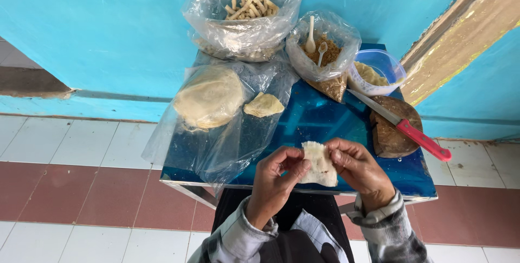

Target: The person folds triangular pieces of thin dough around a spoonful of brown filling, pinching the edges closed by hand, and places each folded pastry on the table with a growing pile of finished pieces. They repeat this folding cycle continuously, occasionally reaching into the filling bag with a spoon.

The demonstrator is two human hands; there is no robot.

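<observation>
Nearest, the left hand (pixel 276 179) and right hand (pixel 358 170) are pinching a folded white dough wrapper (pixel 319 164) between curled fingers, above the blue table's (pixel 319 119) near edge. Farther off, a clear bag (pixel 244 11) is holding pale sticks; right, another bag (pixel 325 52) is holding brown filling with two spoons.

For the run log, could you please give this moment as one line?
left hand: pinching wrapper piece | right hand: pinching same piece | knife: on round board
</observation>
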